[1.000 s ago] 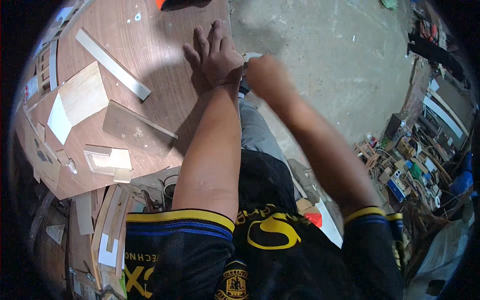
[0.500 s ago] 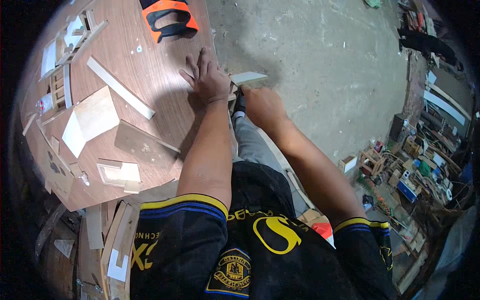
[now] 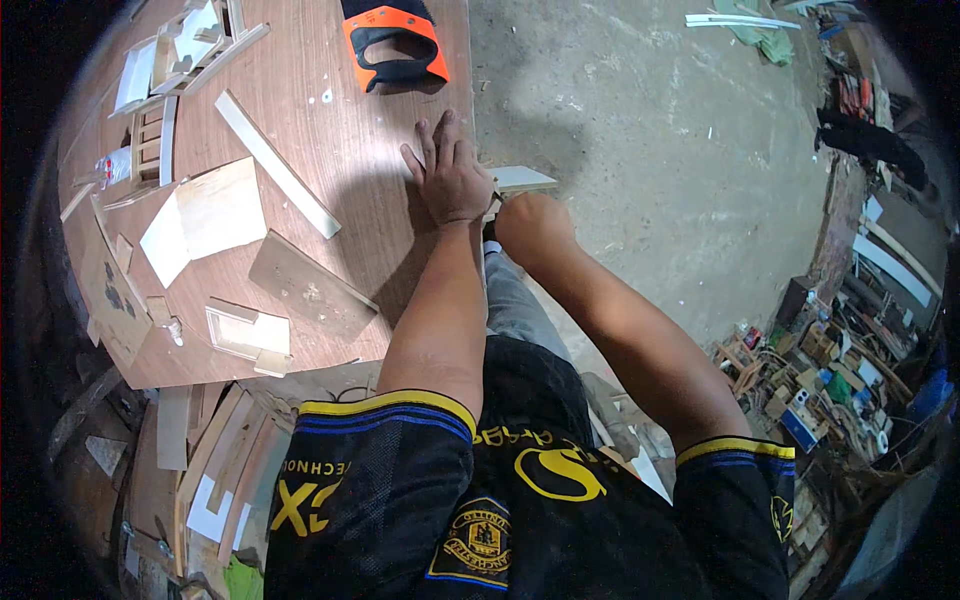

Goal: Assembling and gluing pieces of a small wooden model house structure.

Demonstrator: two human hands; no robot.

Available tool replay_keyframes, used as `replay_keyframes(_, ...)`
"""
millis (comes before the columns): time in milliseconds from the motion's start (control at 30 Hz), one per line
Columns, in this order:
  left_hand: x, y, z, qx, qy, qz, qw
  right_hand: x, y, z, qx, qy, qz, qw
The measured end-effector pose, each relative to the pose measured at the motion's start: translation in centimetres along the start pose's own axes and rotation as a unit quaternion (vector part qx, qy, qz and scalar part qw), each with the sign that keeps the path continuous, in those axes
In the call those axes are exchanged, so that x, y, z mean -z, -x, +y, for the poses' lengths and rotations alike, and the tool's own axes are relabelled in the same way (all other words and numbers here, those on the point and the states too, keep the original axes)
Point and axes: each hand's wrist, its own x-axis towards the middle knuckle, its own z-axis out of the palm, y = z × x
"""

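Note:
My left hand (image 3: pixel 452 185) lies palm down on the right edge of the brown wood-grain table (image 3: pixel 370 140), fingers stretched and spread. A flat white-faced piece of board (image 3: pixel 524 178) juts past the table edge beside it; its other end is hidden by the hand. Just right of the edge, my right hand (image 3: pixel 535 226) is closed in a fist close to my left wrist. A thin dark bit shows at its fingers, but what it grips is hidden. Beyond my left hand lies a handsaw with an orange and black handle (image 3: pixel 386 17).
On the table's left lie a long wooden strip (image 3: pixel 278 165), pale panels (image 3: pixel 222 210), a brown board (image 3: pixel 310 285) and a small notched wooden piece (image 3: pixel 240 330). A slatted wooden assembly (image 3: pixel 150 140) stands farther left. Clutter of boxes and scraps (image 3: pixel 825 380) covers the floor at right.
The view has shifted, so the table and saw appear farther right. My right fist has come closer to my left hand, which stays spread on the table edge.

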Motion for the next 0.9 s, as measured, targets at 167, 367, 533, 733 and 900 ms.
replay_keyframes(167, -0.4, 0.2, -0.1, 0.0, 0.003, 0.009, 1.0, 0.1, -1.2, -1.1, -0.006, 0.025, -0.053, 0.998)
replay_keyframes(367, 0.6, -0.1, 0.0, 0.001, -0.039, -0.026, 0.999, 0.9, -0.5, -0.6, -0.04, -0.05, -0.071, 0.995)
replay_keyframes(533, 1.7, -0.1, 0.3, 0.009, -0.057, -0.063, 0.996, 0.3, 0.1, -0.8, -0.117, -0.051, -0.014, 0.992)
replay_keyframes(733, 1.2, -0.2, 0.4, -0.005, -0.051, -0.04, 0.998, 0.9, -0.2, -0.4, -0.096, -0.046, -0.066, 0.992)
replay_keyframes(900, 1.2, -0.5, 0.2, 0.005, -0.115, -0.124, 0.986, 0.3, -0.3, -0.6, -0.103, -0.1, -0.034, 0.989)
